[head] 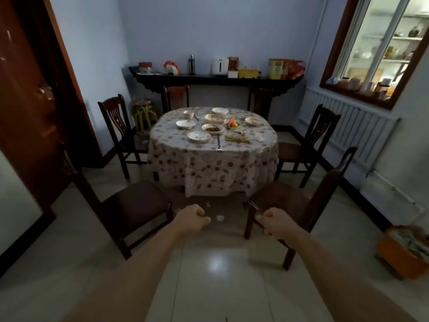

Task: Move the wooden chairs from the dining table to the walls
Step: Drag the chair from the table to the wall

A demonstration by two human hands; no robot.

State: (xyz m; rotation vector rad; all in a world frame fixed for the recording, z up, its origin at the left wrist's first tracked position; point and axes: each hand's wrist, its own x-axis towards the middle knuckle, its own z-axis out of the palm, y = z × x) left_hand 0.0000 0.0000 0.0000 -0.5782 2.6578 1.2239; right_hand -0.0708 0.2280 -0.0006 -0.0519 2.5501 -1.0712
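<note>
Several dark wooden chairs stand around a round dining table covered by a flowered cloth. The near left chair and the near right chair are closest to me. Further back stand a left chair and a right chair, and two more sit behind the table, a far left chair and a far right chair. My left hand is a loose fist over the floor between the near chairs. My right hand, also curled with nothing visible in it, overlaps the near edge of the near right chair's seat.
Bowls, plates and chopsticks lie on the table. A long dark console with jars and boxes lines the back wall. Stacked yellow stools stand back left, a radiator runs along the right wall, an orange box sits near right, and a wooden door is on the left.
</note>
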